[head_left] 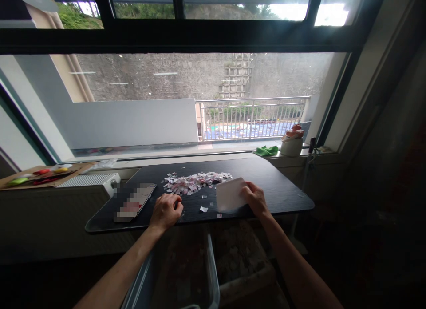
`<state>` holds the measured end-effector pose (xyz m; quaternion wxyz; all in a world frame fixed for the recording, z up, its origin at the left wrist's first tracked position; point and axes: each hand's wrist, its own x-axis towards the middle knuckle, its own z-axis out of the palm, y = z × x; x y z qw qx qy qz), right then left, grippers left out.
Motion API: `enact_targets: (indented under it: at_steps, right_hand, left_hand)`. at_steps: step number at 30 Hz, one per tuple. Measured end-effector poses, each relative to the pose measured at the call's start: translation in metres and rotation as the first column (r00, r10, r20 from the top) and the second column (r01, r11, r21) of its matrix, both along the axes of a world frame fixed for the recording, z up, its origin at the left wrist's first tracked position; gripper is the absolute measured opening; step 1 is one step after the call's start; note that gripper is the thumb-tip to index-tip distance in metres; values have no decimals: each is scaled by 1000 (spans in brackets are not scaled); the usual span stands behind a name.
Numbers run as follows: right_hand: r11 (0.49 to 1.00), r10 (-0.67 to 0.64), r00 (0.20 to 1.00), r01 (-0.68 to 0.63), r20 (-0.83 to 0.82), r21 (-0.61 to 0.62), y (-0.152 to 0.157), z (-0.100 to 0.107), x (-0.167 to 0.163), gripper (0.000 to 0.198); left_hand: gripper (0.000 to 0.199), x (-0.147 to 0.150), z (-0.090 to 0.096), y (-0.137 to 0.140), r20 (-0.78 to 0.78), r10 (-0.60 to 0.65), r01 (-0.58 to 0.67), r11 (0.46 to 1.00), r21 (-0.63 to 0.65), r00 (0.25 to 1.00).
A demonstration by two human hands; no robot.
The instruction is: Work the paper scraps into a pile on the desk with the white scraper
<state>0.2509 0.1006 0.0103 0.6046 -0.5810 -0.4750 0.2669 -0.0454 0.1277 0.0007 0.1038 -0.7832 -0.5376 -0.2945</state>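
My right hand (254,196) grips a white flat card (231,194) with rounded corners by its right edge, tilted just over the dark table (266,176). Beyond the card's upper left corner spreads a pile of small paper pieces (193,182), white with some pink. My left hand (168,209) rests at the table's front edge with its fingers curled in; whether anything is inside them is hidden. Between the hands lie a few loose scraps, one of them a white piece (203,209). Left of my left hand is a phone (136,202), its screen blurred out.
Below the front edge stands a clear plastic bin (213,264), with a dim box (246,255) of scraps beside it. A radiator (91,182) and cardboard (20,178) flank the left. A green cloth (266,151) and a pale container (291,145) sit on the windowsill.
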Motion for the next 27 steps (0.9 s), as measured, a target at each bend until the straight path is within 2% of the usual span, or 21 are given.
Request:
enact_targets:
  at_steps: [5, 10, 20, 27]
  right_hand:
    - [999, 46, 999, -46, -26, -11, 0, 0, 0, 30]
    - [1000, -10, 998, 11, -55, 20, 1, -1, 1, 31]
    - [1000, 11, 999, -11, -30, 25, 3, -3, 2, 33]
    - [998, 68, 997, -68, -45, 7, 0, 0, 1, 32]
  left_hand:
    - [18, 0, 0, 0, 4, 0, 0, 1000, -7, 1000]
    - [17, -1, 0, 0, 9, -12, 12, 1000, -6, 1000]
    - [16, 0, 0, 0, 16, -29, 29, 999, -13, 999]
    - [14, 2, 1, -3, 41, -24, 25, 1000, -16, 999]
